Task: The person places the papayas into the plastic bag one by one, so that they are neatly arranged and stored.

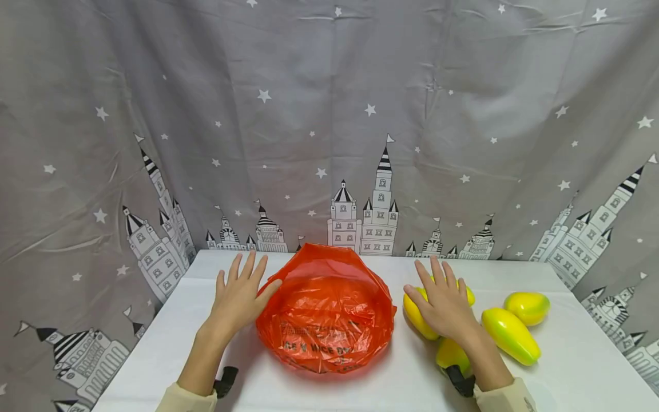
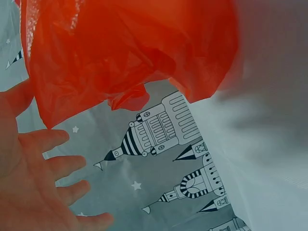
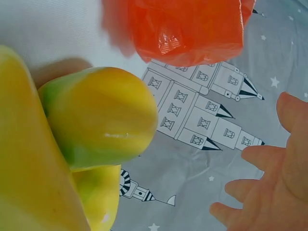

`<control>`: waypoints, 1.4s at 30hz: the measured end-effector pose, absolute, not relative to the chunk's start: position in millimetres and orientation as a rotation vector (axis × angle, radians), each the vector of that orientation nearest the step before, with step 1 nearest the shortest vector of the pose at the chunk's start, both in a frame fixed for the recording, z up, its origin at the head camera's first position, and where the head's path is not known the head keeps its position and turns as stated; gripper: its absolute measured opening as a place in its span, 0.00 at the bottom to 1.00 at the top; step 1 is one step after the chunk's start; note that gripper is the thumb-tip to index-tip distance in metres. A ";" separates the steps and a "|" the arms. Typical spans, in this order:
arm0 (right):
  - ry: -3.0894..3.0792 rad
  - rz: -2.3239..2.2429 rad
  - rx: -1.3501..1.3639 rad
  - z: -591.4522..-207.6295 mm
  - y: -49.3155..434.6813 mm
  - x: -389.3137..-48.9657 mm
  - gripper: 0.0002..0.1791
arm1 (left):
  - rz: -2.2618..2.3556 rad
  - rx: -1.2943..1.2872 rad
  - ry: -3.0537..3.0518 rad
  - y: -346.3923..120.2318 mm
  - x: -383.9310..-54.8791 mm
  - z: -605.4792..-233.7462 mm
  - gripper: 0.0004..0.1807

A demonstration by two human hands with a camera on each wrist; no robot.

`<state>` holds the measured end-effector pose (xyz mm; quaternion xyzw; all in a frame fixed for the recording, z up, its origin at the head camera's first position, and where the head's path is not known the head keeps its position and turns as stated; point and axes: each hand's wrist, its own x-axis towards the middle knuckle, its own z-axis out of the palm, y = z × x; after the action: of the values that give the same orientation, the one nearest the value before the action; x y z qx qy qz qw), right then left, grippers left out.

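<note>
A red plastic bag [image 1: 329,309] with dark printed lettering sits in the middle of the white table, its mouth spread wide. To its left is my left hand [image 1: 239,300], fingers straight and spread; the thumb overlaps the bag's edge, and I cannot tell whether it touches. My right hand [image 1: 445,303] has its fingers spread above several glossy yellow-green mango-like fruits, partly hiding them. One such fruit [image 1: 418,312] shows beside the right thumb. In the right wrist view, a fruit [image 3: 103,118] lies apart from the hand's fingers. Neither hand holds anything.
Two more yellow fruits, a long one [image 1: 511,336] and a shorter one [image 1: 527,308], lie right of the right hand on the white table [image 1: 566,366]. A grey curtain [image 1: 329,114] with stars and castles hangs behind and along the sides.
</note>
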<state>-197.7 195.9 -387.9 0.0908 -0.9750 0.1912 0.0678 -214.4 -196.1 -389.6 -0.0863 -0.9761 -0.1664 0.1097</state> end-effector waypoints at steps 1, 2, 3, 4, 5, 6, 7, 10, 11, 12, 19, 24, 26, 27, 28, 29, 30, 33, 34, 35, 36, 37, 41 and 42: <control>-2.934 0.586 0.280 -387.5 195.9 -197.3 0.40 | -0.492 -0.251 -2.874 -196.0 -213.7 -389.9 0.41; -2.932 0.595 0.287 -387.1 196.0 -197.0 0.41 | -0.493 -0.249 -2.879 -196.1 -213.1 -390.2 0.41; -2.932 0.604 0.295 -386.9 196.2 -196.7 0.41 | -0.495 -0.247 -2.883 -196.3 -212.5 -390.6 0.41; -2.931 0.614 0.305 -386.7 196.4 -196.3 0.41 | -0.498 -0.244 -2.887 -196.6 -211.8 -391.0 0.41; -2.929 0.627 0.317 -386.5 196.5 -195.8 0.41 | -0.501 -0.241 -2.891 -197.2 -211.4 -391.5 0.41; -2.927 0.639 0.331 -386.4 196.8 -195.4 0.41 | -0.506 -0.240 -2.893 -197.8 -210.9 -392.0 0.41; -2.925 0.649 0.343 -386.3 197.2 -195.0 0.41 | -0.512 -0.240 -2.893 -198.6 -210.4 -392.5 0.41; -2.914 0.675 0.394 -386.9 198.8 -193.0 0.41 | -0.522 -0.254 -2.885 -201.3 -209.1 -394.4 0.41; -2.908 0.685 0.415 -387.3 199.6 -192.1 0.41 | -0.529 -0.265 -2.878 -202.4 -208.7 -395.1 0.41; -2.902 0.693 0.434 -387.8 200.8 -191.1 0.41 | -0.541 -0.276 -2.872 -203.5 -208.2 -396.0 0.41; -2.860 0.776 0.519 -391.2 210.9 -182.3 0.44 | -0.809 -0.330 -2.852 -210.6 -204.6 -400.9 0.42; -2.890 0.778 0.513 -393.1 218.0 -175.5 0.45 | -0.962 -0.343 -2.859 -211.8 -201.0 -400.1 0.42; -2.918 0.770 0.501 -394.0 220.3 -172.4 0.47 | -0.991 -0.349 -2.868 -211.6 -200.4 -399.9 0.42; -2.926 0.768 0.503 -394.6 221.7 -170.8 0.47 | -1.008 -0.347 -2.871 -211.3 -200.4 -400.0 0.42; -2.932 0.766 0.505 -395.4 223.3 -169.1 0.47 | -1.023 -0.346 -2.875 -211.0 -200.5 -400.4 0.42; -2.939 0.768 0.505 -395.8 224.6 -167.3 0.48 | -1.037 -0.345 -2.878 -210.7 -200.5 -400.7 0.42; -2.942 0.774 0.506 -396.1 225.9 -165.3 0.48 | -1.049 -0.344 -2.880 -210.4 -200.6 -401.1 0.41; -2.937 0.787 0.522 -396.8 230.7 -158.7 0.48 | -1.086 -0.351 -2.876 -209.8 -200.1 -402.3 0.37; -2.944 0.786 0.517 -396.9 231.9 -156.6 0.48 | -1.098 -0.356 -2.874 -209.8 -199.7 -402.5 0.36; -2.955 0.780 0.509 -396.9 232.9 -154.7 0.48 | -1.111 -0.360 -2.873 -209.7 -199.2 -402.6 0.36; -2.966 0.777 0.500 -397.1 233.9 -152.8 0.49 | -1.124 -0.365 -2.869 -209.8 -198.8 -402.8 0.35; -2.976 0.771 0.494 -397.2 235.0 -151.0 0.49 | -1.134 -0.368 -2.866 -209.9 -198.5 -403.0 0.35; -3.001 0.747 0.470 -400.2 239.1 -144.7 0.50 | -1.161 -0.365 -2.854 -209.7 -198.2 -403.8 0.35; -3.003 0.747 0.468 -401.4 240.2 -143.4 0.50 | -1.160 -0.358 -2.852 -209.6 -198.3 -404.1 0.35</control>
<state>-143.4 240.2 -401.4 0.1494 -0.9595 0.2388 0.0062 -198.3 -209.6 -404.1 -0.1154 -0.9199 -0.3742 0.0208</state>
